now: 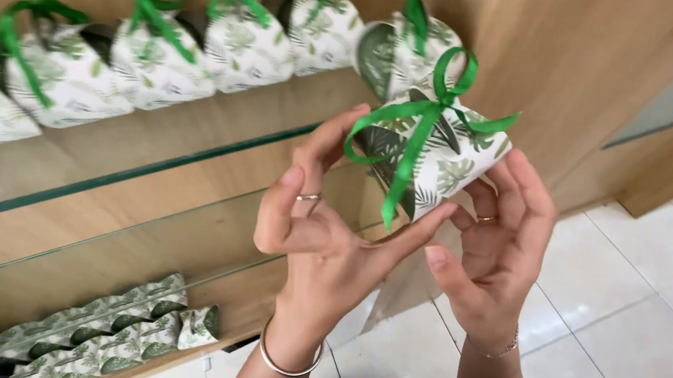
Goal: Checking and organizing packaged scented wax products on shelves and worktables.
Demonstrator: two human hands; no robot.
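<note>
Both hands hold 1 small gift box (440,154), white with green leaf print and tied with a green ribbon bow (432,111), just off the right end of the upper glass shelf (104,177). The left hand (324,229) is partly open: its fingers curl up around the box's left side and its forefinger reaches under the base. The right hand (499,231) cups the box from the right and below, fingers spread and bent against it. The box sits tilted, clear of the glass, close in front of the last box in the row.

On that upper shelf a row of finished boxes (201,46) already stands along the back wooden wall (566,63), at least 6 of them, each with its ribbon tied. The held box looks just as finished, bow knotted and tails hanging, so folding and tying appear done for it; it is not yet set down. On the lower shelf, near its front edge, a stack of flat unfolded boxes (104,335) lies waiting, which suggests more remain to be made up.
</note>
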